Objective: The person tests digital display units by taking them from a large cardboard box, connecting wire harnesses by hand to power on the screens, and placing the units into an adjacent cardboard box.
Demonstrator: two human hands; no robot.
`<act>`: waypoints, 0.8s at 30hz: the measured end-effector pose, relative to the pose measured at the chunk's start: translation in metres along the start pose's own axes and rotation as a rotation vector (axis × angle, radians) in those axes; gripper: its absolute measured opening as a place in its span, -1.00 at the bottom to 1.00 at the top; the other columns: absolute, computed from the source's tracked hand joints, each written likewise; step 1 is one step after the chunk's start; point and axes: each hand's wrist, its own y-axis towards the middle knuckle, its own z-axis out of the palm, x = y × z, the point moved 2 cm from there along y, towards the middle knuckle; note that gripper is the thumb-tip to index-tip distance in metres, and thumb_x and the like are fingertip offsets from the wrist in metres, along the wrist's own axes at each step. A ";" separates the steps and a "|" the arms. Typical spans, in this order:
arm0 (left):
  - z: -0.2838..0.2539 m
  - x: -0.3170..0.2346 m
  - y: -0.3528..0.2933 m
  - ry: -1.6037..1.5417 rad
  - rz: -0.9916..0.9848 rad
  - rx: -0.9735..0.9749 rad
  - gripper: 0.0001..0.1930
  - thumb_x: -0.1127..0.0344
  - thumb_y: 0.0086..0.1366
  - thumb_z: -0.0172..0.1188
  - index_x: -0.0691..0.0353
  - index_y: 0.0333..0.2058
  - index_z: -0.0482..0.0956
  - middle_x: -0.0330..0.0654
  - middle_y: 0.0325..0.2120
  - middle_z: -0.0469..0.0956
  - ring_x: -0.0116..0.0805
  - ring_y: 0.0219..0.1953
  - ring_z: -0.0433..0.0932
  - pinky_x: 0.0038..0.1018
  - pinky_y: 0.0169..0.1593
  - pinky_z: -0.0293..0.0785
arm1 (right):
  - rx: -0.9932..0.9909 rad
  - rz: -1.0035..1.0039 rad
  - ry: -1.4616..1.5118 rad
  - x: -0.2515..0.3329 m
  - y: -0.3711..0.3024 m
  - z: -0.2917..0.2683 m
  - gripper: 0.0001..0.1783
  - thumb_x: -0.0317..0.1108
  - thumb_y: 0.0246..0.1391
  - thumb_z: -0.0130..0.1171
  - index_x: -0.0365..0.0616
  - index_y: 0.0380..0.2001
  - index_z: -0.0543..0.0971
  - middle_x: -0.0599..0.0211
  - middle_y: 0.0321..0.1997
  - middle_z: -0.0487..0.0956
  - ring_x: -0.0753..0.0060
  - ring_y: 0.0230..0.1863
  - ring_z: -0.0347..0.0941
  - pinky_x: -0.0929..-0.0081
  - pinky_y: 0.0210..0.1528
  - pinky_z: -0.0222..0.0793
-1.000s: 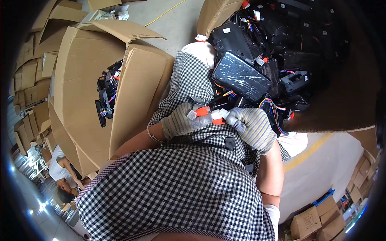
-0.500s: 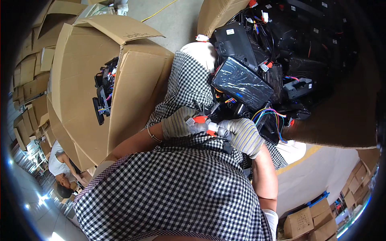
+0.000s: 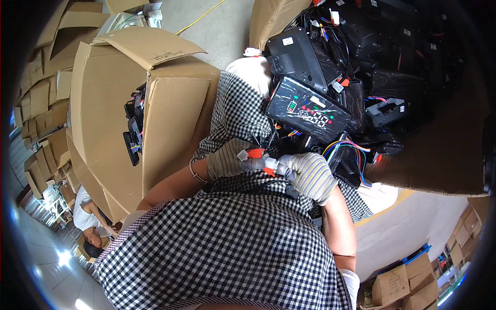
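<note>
Both of my hands wear striped knit gloves and meet above my lap. My left hand (image 3: 232,157) pinches a red and white plug connector (image 3: 254,153). Between the fingertips of my right hand (image 3: 312,175) is a second white and red plug connector (image 3: 270,165), close against the first; whether they are mated I cannot tell. Just beyond the hands lies a black display unit (image 3: 309,109) in clear film, its face lit with white digits and green and red marks. Coloured wires (image 3: 351,150) loop beside my right hand.
A large carton (image 3: 434,170) at the right holds a heap of black units (image 3: 387,46). To the left, an open carton (image 3: 175,119) contains more black units (image 3: 135,124). A person (image 3: 90,219) bends over at the far left, near stacked cartons (image 3: 44,103).
The dark face of the film-wrapped display unit has lit up with digits and coloured marks. My hands keep nearly the same place and grip. The view has shifted slightly.
</note>
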 end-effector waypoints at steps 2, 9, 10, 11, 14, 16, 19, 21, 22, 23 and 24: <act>-0.002 -0.003 0.001 0.079 0.043 0.002 -0.65 0.24 0.17 0.16 -0.15 -0.03 0.47 -0.16 -0.58 0.42 -0.22 -0.64 0.41 -0.34 -0.61 0.30 | 0.031 0.006 -0.012 0.001 0.001 0.000 -0.92 -0.30 -0.04 0.06 0.07 -0.47 0.55 0.16 -0.57 0.53 0.00 -0.49 0.48 0.16 -0.46 0.35; -0.001 -0.002 -0.002 0.105 -0.048 -0.018 -0.83 0.25 0.15 0.12 0.01 -0.26 0.55 -0.21 -0.64 0.41 -0.26 -0.66 0.43 -0.40 -0.60 0.36 | 0.029 0.018 -0.038 0.000 0.002 0.001 -0.90 -0.28 -0.04 0.05 0.08 -0.47 0.55 0.15 -0.58 0.53 -0.03 -0.49 0.48 0.13 -0.46 0.34; -0.001 -0.002 -0.001 0.107 -0.045 -0.016 -0.83 0.25 0.15 0.12 0.01 -0.26 0.55 -0.21 -0.64 0.41 -0.26 -0.66 0.43 -0.40 -0.60 0.36 | 0.042 0.024 -0.038 0.000 0.002 0.001 -0.90 -0.28 -0.04 0.04 0.08 -0.46 0.55 0.14 -0.58 0.53 -0.03 -0.49 0.47 0.13 -0.45 0.34; -0.003 -0.004 0.001 0.200 0.074 -0.048 -0.81 0.26 0.15 0.12 -0.02 -0.23 0.55 -0.21 -0.64 0.40 -0.26 -0.67 0.42 -0.40 -0.62 0.35 | 0.054 0.030 -0.037 0.000 0.003 0.000 -0.90 -0.28 -0.04 0.04 0.08 -0.46 0.55 0.14 -0.58 0.52 -0.04 -0.49 0.47 0.12 -0.45 0.34; -0.005 -0.003 -0.001 0.310 0.178 -0.030 -0.73 0.31 0.16 0.12 -0.05 -0.13 0.53 -0.18 -0.58 0.41 -0.23 -0.63 0.41 -0.39 -0.59 0.35 | 0.060 0.036 -0.053 -0.002 0.006 -0.001 -0.89 -0.27 -0.04 0.04 0.08 -0.46 0.55 0.13 -0.57 0.52 -0.05 -0.48 0.47 0.12 -0.44 0.34; -0.003 0.000 -0.003 0.328 0.162 0.019 -0.68 0.36 0.16 0.12 -0.03 -0.07 0.52 -0.15 -0.52 0.44 -0.21 -0.59 0.41 -0.38 -0.55 0.37 | 0.051 0.053 -0.058 -0.003 0.009 -0.002 -0.89 -0.28 -0.05 0.05 0.07 -0.46 0.56 0.12 -0.57 0.53 -0.05 -0.47 0.47 0.12 -0.44 0.34; -0.001 0.001 -0.005 0.406 0.113 0.030 -0.64 0.37 0.18 0.10 -0.11 -0.03 0.49 -0.16 -0.47 0.43 -0.23 -0.54 0.40 -0.37 -0.50 0.38 | 0.068 0.086 -0.065 -0.006 0.012 -0.002 -0.89 -0.27 -0.02 0.05 0.08 -0.44 0.56 0.12 -0.56 0.53 -0.04 -0.45 0.48 0.14 -0.42 0.35; -0.001 -0.002 -0.003 0.616 0.144 -0.068 -0.61 0.38 0.19 0.09 -0.14 0.00 0.44 -0.18 -0.42 0.42 -0.25 -0.49 0.40 -0.36 -0.45 0.40 | 0.045 0.091 -0.068 -0.007 0.015 -0.001 -0.89 -0.26 0.01 0.08 0.04 -0.45 0.57 0.14 -0.55 0.53 -0.01 -0.47 0.48 0.20 -0.42 0.36; 0.000 0.000 -0.002 0.620 0.147 -0.068 -0.61 0.38 0.19 0.09 -0.14 0.00 0.44 -0.18 -0.42 0.42 -0.25 -0.49 0.40 -0.36 -0.45 0.40 | 0.029 0.097 -0.072 -0.008 0.016 0.000 -0.87 -0.25 0.04 0.10 0.00 -0.47 0.57 0.17 -0.55 0.54 0.02 -0.48 0.48 0.26 -0.43 0.37; 0.001 0.003 0.000 0.607 0.193 -0.151 -0.61 0.38 0.15 0.11 -0.14 -0.03 0.46 -0.21 -0.54 0.37 -0.28 -0.59 0.39 -0.39 -0.56 0.34 | 0.038 0.115 -0.071 -0.010 0.016 0.001 -0.87 -0.25 0.05 0.10 0.01 -0.46 0.57 0.18 -0.54 0.54 0.02 -0.47 0.48 0.24 -0.42 0.38; 0.002 0.005 0.001 0.593 0.238 -0.233 -0.61 0.38 0.11 0.12 -0.14 -0.06 0.48 -0.24 -0.66 0.33 -0.30 -0.68 0.37 -0.42 -0.67 0.27 | 0.034 0.112 -0.072 -0.011 0.017 0.001 -0.87 -0.25 0.05 0.10 0.01 -0.46 0.57 0.18 -0.54 0.54 0.02 -0.47 0.48 0.24 -0.42 0.38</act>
